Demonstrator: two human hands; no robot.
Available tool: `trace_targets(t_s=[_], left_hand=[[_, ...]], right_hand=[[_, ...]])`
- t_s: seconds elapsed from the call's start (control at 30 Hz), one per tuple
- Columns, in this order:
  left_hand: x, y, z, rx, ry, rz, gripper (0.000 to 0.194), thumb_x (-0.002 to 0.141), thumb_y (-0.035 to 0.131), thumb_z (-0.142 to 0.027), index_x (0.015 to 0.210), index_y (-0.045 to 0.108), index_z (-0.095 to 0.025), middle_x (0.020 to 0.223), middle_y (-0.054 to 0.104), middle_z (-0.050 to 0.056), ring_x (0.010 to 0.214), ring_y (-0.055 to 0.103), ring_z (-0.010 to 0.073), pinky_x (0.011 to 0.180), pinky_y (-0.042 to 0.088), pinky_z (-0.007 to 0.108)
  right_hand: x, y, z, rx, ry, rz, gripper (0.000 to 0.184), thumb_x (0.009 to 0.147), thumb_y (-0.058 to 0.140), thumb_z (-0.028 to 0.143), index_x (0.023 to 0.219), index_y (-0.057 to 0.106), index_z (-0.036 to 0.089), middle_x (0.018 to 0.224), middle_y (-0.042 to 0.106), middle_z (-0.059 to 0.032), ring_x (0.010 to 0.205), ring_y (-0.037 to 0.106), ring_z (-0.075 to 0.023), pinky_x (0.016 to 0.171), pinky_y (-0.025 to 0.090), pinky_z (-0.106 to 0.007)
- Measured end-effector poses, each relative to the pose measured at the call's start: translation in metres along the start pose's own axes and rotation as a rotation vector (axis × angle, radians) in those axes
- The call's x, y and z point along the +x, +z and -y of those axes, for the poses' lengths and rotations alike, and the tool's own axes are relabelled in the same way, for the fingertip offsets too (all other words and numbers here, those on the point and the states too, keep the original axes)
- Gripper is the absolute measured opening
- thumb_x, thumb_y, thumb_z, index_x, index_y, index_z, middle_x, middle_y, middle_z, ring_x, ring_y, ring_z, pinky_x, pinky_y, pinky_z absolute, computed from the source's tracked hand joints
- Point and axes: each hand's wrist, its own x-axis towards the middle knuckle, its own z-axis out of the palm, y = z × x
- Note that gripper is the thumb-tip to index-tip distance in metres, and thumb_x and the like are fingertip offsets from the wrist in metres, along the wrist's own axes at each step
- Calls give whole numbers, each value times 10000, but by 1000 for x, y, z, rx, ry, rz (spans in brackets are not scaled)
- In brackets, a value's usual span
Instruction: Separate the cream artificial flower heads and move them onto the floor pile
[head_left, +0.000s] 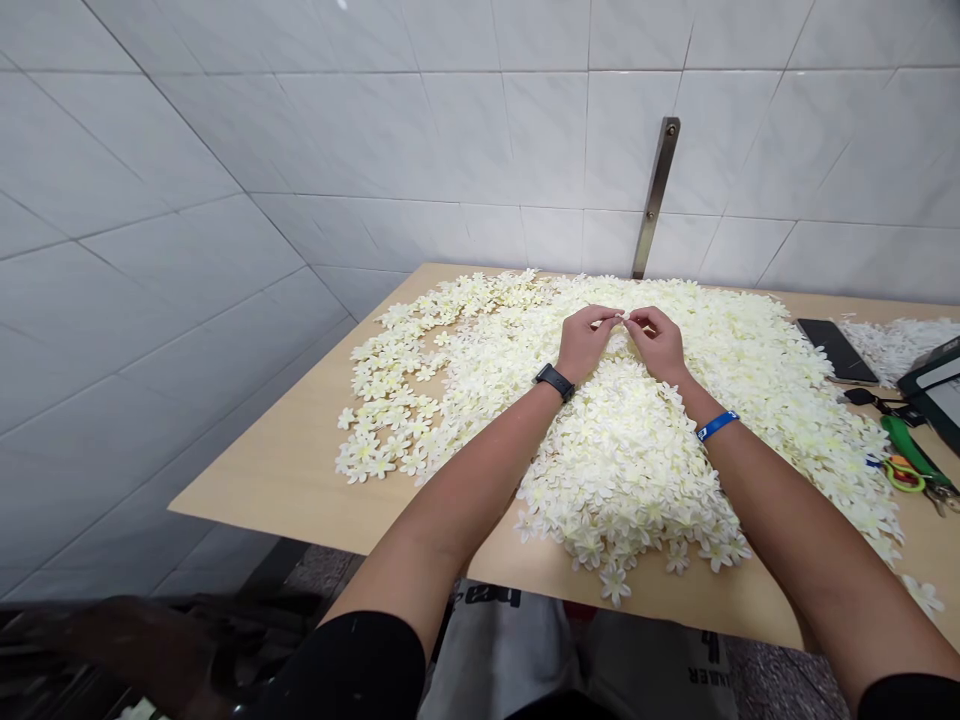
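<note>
Both arms reach out over a wide heap of pale cream artificial flowers (pixel 630 460) spread on a tan table. At the heap's far middle, my left hand (pixel 586 340) and my right hand (pixel 655 342) meet fingertip to fingertip. Each pinches with thumb and forefinger. A tiny whitish bit shows between the fingertips, too small to name. A black watch band (pixel 555 382) circles the left wrist and a blue wristband (pixel 717 425) the right. Loose single flowers (pixel 375 450) lie at the heap's left edge.
On the right lie a dark phone (pixel 836 350), a pile of thin white pieces (pixel 896 345), a dark box (pixel 937 385) and green-handled keys or tools (pixel 915 450). A metal strip (pixel 656 200) is fixed to the tiled wall behind the table (pixel 277 455).
</note>
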Motion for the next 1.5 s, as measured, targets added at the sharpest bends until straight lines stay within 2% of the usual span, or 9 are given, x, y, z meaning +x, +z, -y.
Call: trace_targets(t_s=[0.17, 0.3, 0.53, 0.7, 0.77, 0.93, 1.17, 1.37, 1.5], left_hand=[[-1, 0, -1, -33, -99, -10, 69, 848, 697, -214, 798, 730, -179, 841, 744, 24, 781, 649, 142, 754, 534, 285], [0, -2, -1, -10, -116, -50, 200, 787, 770, -289, 713, 622, -175, 678, 619, -26, 651, 535, 107, 631, 441, 243], [2, -1, 5, -116, -127, 2, 107, 832, 711, -278, 874, 701, -180, 883, 715, 25, 765, 607, 126, 721, 496, 251], [1, -4, 3, 38, -128, -53, 180, 865, 706, -324, 766, 655, -182, 765, 694, 15, 704, 605, 137, 697, 493, 272], [0, -5, 2, 144, -59, -51, 181, 871, 714, -341, 785, 661, -190, 809, 716, 25, 771, 641, 160, 761, 516, 296], [-2, -5, 1, 164, 174, 103, 254, 937, 653, -333, 1150, 705, -204, 1272, 716, 81, 1224, 641, 210, 1082, 482, 345], [-3, -2, 2, 205, 36, 51, 170, 950, 615, -262, 930, 770, -193, 1041, 794, 51, 996, 730, 201, 931, 558, 323], [-3, -5, -1, 119, -25, -27, 200, 865, 727, -344, 746, 686, -190, 784, 736, 5, 770, 675, 155, 754, 528, 273], [-2, -5, 0, 71, -32, -54, 153, 866, 718, -320, 792, 673, -194, 819, 722, 1, 785, 655, 142, 769, 521, 258]], right_hand=[[1, 1, -3, 71, 40, 4, 252, 792, 749, 452, 841, 674, 216, 842, 662, -16, 764, 603, -158, 655, 469, -291], [2, 3, -3, 194, 90, 7, 349, 732, 798, 524, 804, 665, 210, 729, 633, 11, 598, 541, -122, 592, 470, -296], [6, 0, -8, 177, 79, -95, 324, 775, 748, 530, 783, 638, 226, 607, 572, 35, 561, 546, -127, 591, 495, -297], [8, 0, -11, 188, 72, -125, 323, 770, 747, 522, 799, 627, 223, 679, 595, 32, 560, 545, -114, 574, 492, -285], [8, 1, -9, 186, 75, -112, 332, 758, 762, 522, 787, 627, 220, 660, 590, 36, 550, 539, -112, 566, 484, -283], [5, 2, -3, 172, 93, -84, 363, 731, 791, 535, 759, 622, 214, 654, 593, 31, 548, 536, -112, 553, 478, -281], [2, 1, 2, 140, 93, -20, 360, 744, 785, 541, 755, 650, 207, 648, 606, 18, 550, 527, -117, 550, 479, -284], [2, 2, 0, 186, 97, 6, 374, 731, 782, 567, 816, 668, 220, 693, 635, 8, 594, 571, -139, 608, 530, -323], [4, 2, -6, 177, 91, -43, 311, 774, 739, 518, 829, 665, 220, 645, 605, 16, 588, 582, -145, 619, 539, -330]])
